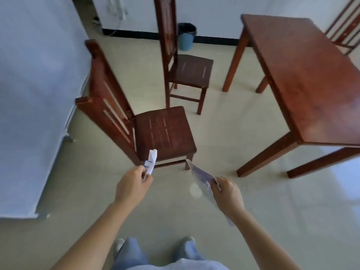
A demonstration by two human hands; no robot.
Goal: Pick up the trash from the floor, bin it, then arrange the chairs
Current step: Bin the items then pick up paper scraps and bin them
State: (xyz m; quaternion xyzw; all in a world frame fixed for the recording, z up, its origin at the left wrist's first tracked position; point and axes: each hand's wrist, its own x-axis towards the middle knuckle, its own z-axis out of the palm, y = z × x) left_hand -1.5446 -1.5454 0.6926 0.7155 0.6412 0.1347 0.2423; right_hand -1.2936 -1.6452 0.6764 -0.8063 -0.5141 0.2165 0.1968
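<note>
Over floor (224, 133), crumpled white paper (152, 161), flat wrapper (202, 180)

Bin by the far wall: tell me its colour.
The bin is light blue with a dark liner bag, seen in the head view.

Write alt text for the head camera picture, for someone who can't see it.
A person holds trash in both hands: the left hand pinches a crumpled white paper, the right hand grips a flat printed wrapper. Ahead on the pale floor stand a near chair, a far chair and a wooden table, with a blue bin behind them.
</note>
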